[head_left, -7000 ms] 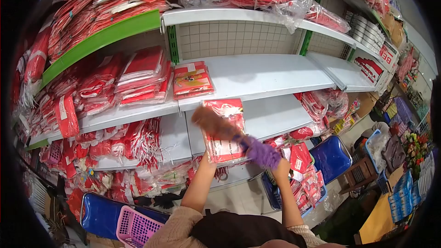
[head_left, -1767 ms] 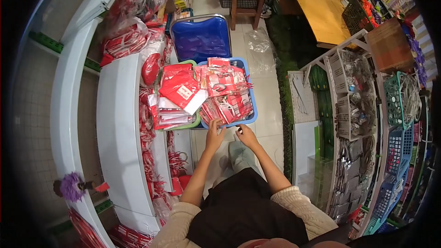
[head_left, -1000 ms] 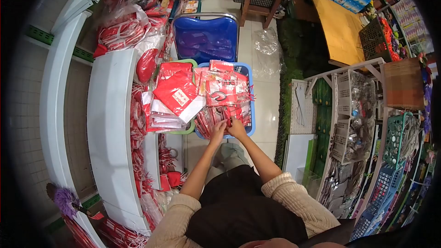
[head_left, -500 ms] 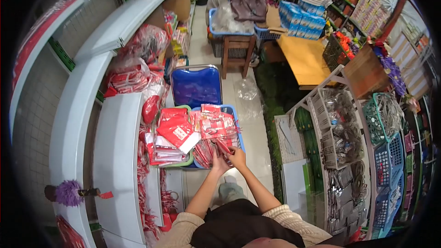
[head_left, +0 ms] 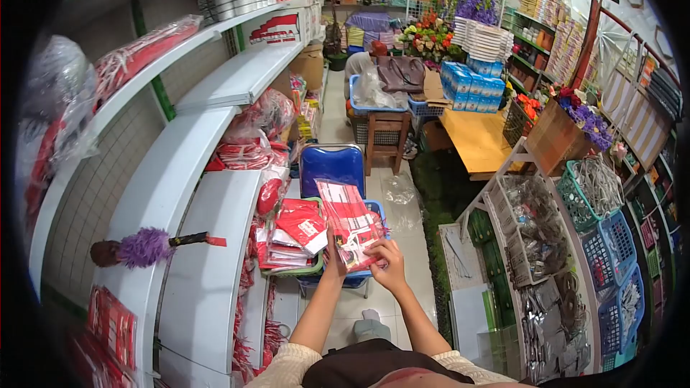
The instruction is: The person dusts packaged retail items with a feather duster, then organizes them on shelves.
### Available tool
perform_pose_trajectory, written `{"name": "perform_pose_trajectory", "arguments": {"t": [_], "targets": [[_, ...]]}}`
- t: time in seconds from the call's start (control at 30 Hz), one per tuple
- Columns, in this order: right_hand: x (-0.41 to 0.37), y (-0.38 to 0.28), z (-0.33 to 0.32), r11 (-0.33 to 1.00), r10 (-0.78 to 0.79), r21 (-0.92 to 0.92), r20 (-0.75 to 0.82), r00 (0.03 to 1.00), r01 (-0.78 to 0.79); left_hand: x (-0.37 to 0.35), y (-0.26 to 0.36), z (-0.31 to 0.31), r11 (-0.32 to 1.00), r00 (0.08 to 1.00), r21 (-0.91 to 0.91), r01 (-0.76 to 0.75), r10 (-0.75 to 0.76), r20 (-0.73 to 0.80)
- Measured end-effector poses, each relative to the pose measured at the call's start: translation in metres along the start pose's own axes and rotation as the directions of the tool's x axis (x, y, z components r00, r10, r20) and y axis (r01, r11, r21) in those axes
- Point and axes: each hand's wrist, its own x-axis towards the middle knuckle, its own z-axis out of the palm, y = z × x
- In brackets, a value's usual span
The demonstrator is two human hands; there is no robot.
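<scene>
A flat red-and-white packet in clear plastic (head_left: 346, 217) is held up in front of me. My left hand (head_left: 335, 257) grips its lower left edge, with the thumb side toward me. My right hand (head_left: 389, 262) has its curled fingers on the packet's lower right corner. Behind the packet, and partly hidden by it, stands a blue basket (head_left: 375, 208) with red items. To its left, a green basket (head_left: 317, 266) holds a pile of red and white packets (head_left: 296, 228).
A blue chair (head_left: 331, 167) stands behind the baskets. White shelves (head_left: 210, 244) run along the left, with a purple duster (head_left: 146, 247) on one. On the right are a yellow table (head_left: 474, 140) and a rack with wire-filled baskets (head_left: 528, 208). Clear plastic (head_left: 401, 194) lies on the floor.
The packet has come up from low over the blue basket and now faces me upright and spread out. My view has tilted up, showing more of the upper shelves.
</scene>
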Motion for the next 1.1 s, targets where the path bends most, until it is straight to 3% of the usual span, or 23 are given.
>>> {"name": "perform_pose_trajectory", "arguments": {"t": [0.2,0.43,0.57,0.77,0.97,1.03,1.07,1.1], "targets": [[0.003,-0.049,0.017,0.970,-0.235,-0.052,0.026,0.972,0.236,-0.051,0.047,0.017,0.994,0.990,-0.008,-0.105,0.106,0.089],[-0.005,-0.093,0.058,0.904,-0.399,0.114,-0.114,0.910,0.411,-0.123,0.107,0.019,0.953,0.945,-0.009,-0.303,0.301,0.127],[0.001,-0.127,0.076,0.824,-0.521,0.213,-0.078,0.850,0.525,-0.163,0.143,0.021,0.890,0.880,-0.025,-0.455,0.453,0.142],[0.003,-0.168,0.116,0.724,-0.623,0.384,0.005,0.782,0.574,-0.221,0.195,0.029,0.753,0.731,-0.025,-0.657,0.645,0.220],[0.006,-0.193,0.165,0.584,-0.753,0.525,0.066,0.654,0.619,-0.273,0.236,0.037,0.659,0.624,0.085,-0.747,0.653,0.428],[0.024,-0.213,0.171,0.548,-0.786,0.544,0.075,0.613,0.636,-0.286,0.243,0.045,0.543,0.536,0.056,-0.838,0.799,0.272],[0.036,-0.221,0.177,0.514,-0.807,0.564,0.064,0.587,0.646,-0.284,0.241,0.056,0.318,0.316,0.036,-0.947,0.948,-0.047],[0.047,-0.230,0.180,0.500,-0.826,0.559,0.078,0.559,0.661,-0.288,0.245,0.044,0.273,0.267,0.063,-0.960,0.960,-0.087]]}}
